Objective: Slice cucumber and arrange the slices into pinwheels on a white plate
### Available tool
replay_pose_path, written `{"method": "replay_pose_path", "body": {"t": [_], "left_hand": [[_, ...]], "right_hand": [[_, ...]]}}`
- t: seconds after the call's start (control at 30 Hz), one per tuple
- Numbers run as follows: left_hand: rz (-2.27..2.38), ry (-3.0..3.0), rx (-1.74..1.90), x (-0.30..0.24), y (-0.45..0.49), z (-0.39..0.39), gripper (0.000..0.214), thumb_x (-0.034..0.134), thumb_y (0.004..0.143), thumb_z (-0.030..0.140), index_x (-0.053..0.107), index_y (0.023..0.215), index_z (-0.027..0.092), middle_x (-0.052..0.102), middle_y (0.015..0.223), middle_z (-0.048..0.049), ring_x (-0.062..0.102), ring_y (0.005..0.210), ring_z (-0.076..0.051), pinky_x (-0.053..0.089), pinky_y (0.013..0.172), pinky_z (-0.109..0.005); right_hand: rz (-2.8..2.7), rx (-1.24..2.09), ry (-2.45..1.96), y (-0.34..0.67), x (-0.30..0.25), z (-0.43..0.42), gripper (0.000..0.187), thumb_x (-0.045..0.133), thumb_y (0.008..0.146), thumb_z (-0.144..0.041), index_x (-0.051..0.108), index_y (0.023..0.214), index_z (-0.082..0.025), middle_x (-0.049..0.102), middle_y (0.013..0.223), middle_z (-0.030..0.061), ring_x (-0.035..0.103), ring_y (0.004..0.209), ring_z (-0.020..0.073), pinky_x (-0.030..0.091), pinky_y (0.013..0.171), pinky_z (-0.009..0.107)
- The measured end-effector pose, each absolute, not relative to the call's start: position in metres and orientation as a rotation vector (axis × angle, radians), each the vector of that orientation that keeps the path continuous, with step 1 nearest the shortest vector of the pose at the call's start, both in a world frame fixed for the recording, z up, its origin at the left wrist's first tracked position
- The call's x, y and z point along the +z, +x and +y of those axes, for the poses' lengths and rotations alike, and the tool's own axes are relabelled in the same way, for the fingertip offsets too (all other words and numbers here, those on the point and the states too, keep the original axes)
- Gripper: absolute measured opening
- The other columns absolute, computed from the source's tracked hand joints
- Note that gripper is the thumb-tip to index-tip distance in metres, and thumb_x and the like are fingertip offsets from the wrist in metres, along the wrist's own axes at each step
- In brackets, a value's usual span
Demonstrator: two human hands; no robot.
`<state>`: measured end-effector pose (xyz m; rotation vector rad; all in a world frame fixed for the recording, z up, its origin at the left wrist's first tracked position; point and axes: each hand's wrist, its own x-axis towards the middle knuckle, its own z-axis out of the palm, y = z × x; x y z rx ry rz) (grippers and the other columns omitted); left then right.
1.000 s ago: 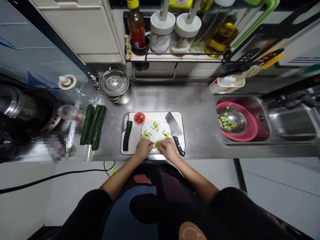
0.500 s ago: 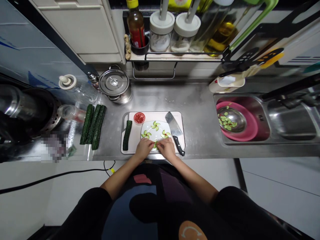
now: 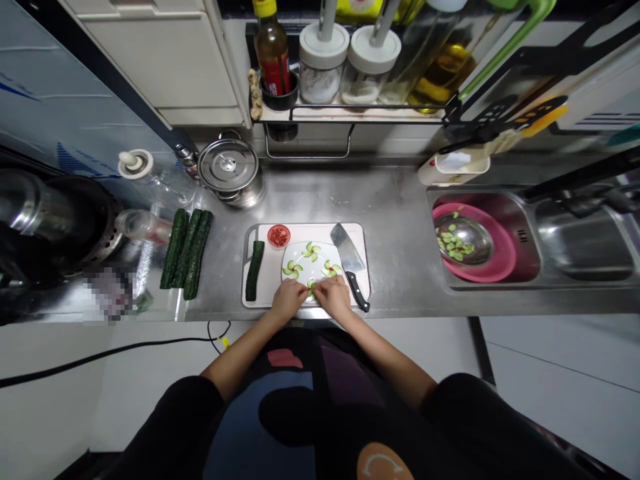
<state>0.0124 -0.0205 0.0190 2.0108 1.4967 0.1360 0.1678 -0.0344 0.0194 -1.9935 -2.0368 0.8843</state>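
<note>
My left hand (image 3: 289, 299) and my right hand (image 3: 333, 297) meet at the near edge of a white plate (image 3: 311, 269). The fingertips of both are pinched together around cucumber slices (image 3: 311, 287) fanned out like a flower. Three similar slice flowers, one at the back (image 3: 311, 251), lie farther in on the plate, with small red bits at their centres. Beneath the plate is a pale cutting board (image 3: 273, 283). On it rest a cleaver (image 3: 349, 248) right of the plate, a piece of cucumber (image 3: 255, 271) at left, and a small red dish (image 3: 279, 236) of chopped red bits.
Whole cucumbers (image 3: 185, 257) lie left of the board, near a lidded steel pot (image 3: 229, 165) and glass jars. In the sink at right, a pink basin (image 3: 505, 247) holds a steel bowl (image 3: 477, 240) with cucumber slices. A rack (image 3: 320, 122) of seasonings hangs above the counter.
Both hands stay at the near slice flower, with only a slight shift of the fingers. Nothing else has visibly moved.
</note>
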Motion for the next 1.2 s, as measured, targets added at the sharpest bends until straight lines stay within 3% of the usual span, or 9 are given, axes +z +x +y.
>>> {"method": "replay_pose_path", "body": {"t": [0.3,0.53,0.93,1.1,1.2], "left_hand": [[1.467,2.053,0.043,0.023,0.014,-0.020,0.015,0.059,0.081,0.020,0.072,0.073,0.017,0.066,0.072,-0.0060,0.056,0.079,-0.018,0.041,0.071,-0.029],[1.498,2.028,0.166,0.023,0.009,-0.017,0.011,0.060,0.081,0.020,0.070,0.076,0.019,0.066,0.076,-0.0046,0.056,0.081,-0.017,0.042,0.076,-0.029],[1.546,2.275,0.078,0.023,0.007,-0.012,0.018,0.051,0.084,0.018,0.066,0.074,0.015,0.061,0.075,-0.0105,0.053,0.086,-0.024,0.042,0.078,-0.037],[1.403,2.315,0.143,0.025,0.006,-0.010,0.021,0.049,0.084,0.014,0.065,0.097,0.018,0.060,0.095,-0.0088,0.050,0.095,-0.022,0.042,0.085,-0.037],[1.200,2.355,0.119,0.025,0.005,-0.005,0.027,0.046,0.085,0.012,0.065,0.102,0.022,0.058,0.103,-0.0072,0.048,0.100,-0.021,0.040,0.088,-0.037]], "right_hand": [[-2.046,0.870,-2.056,0.163,0.023,-0.035,0.019,0.057,0.082,-0.028,0.067,0.066,-0.024,0.067,0.076,0.0034,0.047,0.089,0.0230,0.030,0.062,0.028],[-2.024,0.881,-1.980,0.178,0.022,-0.032,0.017,0.057,0.080,-0.024,0.069,0.068,-0.023,0.067,0.076,0.0026,0.046,0.081,0.0207,0.034,0.070,0.029],[-2.277,0.675,-1.699,0.188,0.015,-0.041,0.027,0.047,0.089,-0.022,0.072,0.099,-0.023,0.066,0.095,0.0079,0.044,0.089,0.0224,0.036,0.078,0.034],[-2.386,0.646,-1.672,0.188,0.012,-0.044,0.031,0.047,0.090,-0.024,0.066,0.114,-0.028,0.063,0.105,0.0081,0.043,0.094,0.0232,0.036,0.075,0.034],[-2.451,0.669,-1.671,0.189,0.013,-0.044,0.033,0.046,0.090,-0.023,0.063,0.118,-0.028,0.063,0.109,0.0083,0.043,0.096,0.0242,0.035,0.072,0.033]]}}
